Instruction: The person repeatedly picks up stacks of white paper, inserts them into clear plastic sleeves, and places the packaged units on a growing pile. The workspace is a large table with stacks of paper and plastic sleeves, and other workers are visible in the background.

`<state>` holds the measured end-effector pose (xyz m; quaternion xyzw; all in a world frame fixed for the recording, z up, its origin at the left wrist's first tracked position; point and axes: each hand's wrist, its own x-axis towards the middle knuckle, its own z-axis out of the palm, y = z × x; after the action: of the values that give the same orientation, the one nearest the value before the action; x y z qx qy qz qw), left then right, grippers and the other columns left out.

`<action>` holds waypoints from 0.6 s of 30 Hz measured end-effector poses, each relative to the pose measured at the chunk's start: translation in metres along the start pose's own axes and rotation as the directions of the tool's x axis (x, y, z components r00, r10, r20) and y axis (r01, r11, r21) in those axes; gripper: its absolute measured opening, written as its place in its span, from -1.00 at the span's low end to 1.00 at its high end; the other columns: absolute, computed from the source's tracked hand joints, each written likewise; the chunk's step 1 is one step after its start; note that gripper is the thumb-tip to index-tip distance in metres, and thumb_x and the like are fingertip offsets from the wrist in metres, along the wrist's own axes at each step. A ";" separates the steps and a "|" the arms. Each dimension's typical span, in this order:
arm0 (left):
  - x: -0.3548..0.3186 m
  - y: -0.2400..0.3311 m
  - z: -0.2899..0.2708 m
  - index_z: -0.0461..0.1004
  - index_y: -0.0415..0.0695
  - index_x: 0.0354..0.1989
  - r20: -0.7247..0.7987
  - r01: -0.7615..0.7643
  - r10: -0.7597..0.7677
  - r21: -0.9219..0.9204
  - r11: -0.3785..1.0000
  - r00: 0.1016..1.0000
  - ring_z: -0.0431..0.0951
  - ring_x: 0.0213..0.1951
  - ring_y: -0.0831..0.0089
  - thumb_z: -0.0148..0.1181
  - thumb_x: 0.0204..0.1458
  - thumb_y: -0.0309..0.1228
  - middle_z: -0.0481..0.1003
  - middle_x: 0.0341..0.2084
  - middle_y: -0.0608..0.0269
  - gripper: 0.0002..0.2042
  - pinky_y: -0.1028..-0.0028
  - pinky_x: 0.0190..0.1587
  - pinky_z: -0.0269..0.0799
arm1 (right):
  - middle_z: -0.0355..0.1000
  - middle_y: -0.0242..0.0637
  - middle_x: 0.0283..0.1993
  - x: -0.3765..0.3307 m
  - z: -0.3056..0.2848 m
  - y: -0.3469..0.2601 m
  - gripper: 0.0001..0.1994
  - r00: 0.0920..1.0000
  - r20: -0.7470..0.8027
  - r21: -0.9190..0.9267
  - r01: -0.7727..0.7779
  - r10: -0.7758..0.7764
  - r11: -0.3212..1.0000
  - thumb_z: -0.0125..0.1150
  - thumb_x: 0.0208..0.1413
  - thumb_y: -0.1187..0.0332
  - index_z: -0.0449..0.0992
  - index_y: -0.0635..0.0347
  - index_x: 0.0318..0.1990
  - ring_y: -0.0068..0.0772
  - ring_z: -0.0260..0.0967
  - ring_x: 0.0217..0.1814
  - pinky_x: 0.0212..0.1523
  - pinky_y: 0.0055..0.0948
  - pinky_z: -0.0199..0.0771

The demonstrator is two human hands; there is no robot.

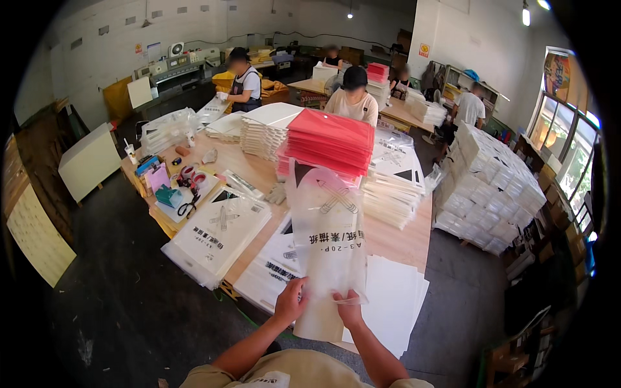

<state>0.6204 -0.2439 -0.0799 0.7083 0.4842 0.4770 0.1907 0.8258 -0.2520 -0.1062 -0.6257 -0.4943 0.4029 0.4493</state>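
Translucent plastic bag [326, 239] with printed markings is standing upright in front of me, and I am gripping its lower end with both hands: my left hand [291, 301] is pinching the bottom left corner, my right hand [349, 309] is closing on the bottom right edge. White sheets are filling the bag, which is rising above my hands over the wooden surface [394, 242], with a red folder stack [330, 145] beyond it and a white sheet pile [391, 304] just to my right
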 end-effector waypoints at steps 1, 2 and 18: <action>0.001 -0.007 -0.002 0.42 -0.16 0.04 -0.010 -0.058 0.059 0.080 0.995 0.998 0.54 -0.23 0.18 0.24 -0.03 -0.46 0.49 -0.16 0.13 -0.60 0.29 -0.21 0.50 | 0.47 -0.09 -0.35 -0.001 0.004 0.003 -0.67 0.999 -0.036 0.028 0.015 -0.014 0.999 0.29 0.16 0.22 0.45 0.40 -0.29 -0.28 0.39 -0.26 -0.26 -0.25 0.39; 0.002 -0.011 -0.003 0.47 -0.16 -0.02 -0.017 -0.116 0.120 0.157 0.981 0.993 0.55 -0.27 0.19 0.19 -0.01 -0.49 0.52 -0.23 0.18 -0.67 0.28 -0.24 0.50 | 0.46 -0.12 -0.37 0.001 0.008 0.006 -0.67 0.997 -0.073 0.053 0.033 -0.030 0.998 0.29 0.16 0.22 0.43 0.39 -0.32 -0.30 0.38 -0.27 -0.29 -0.26 0.38; -0.038 0.062 -0.026 0.54 -0.06 -0.04 0.384 -0.540 0.473 0.084 0.838 0.793 0.51 -0.40 0.37 0.10 -0.03 -0.47 0.43 -0.41 0.33 -0.67 0.42 -0.34 0.45 | 0.40 -0.11 -0.11 0.024 -0.009 0.014 -0.70 0.969 -0.136 -0.096 0.194 -0.206 0.976 0.02 0.28 0.24 0.39 0.31 -0.03 -0.26 0.36 -0.08 -0.15 -0.26 0.40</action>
<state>0.6269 -0.3101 -0.0405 0.8997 0.2776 0.3297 0.0698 0.8421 -0.2315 -0.1187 -0.6183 -0.5369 0.2881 0.4964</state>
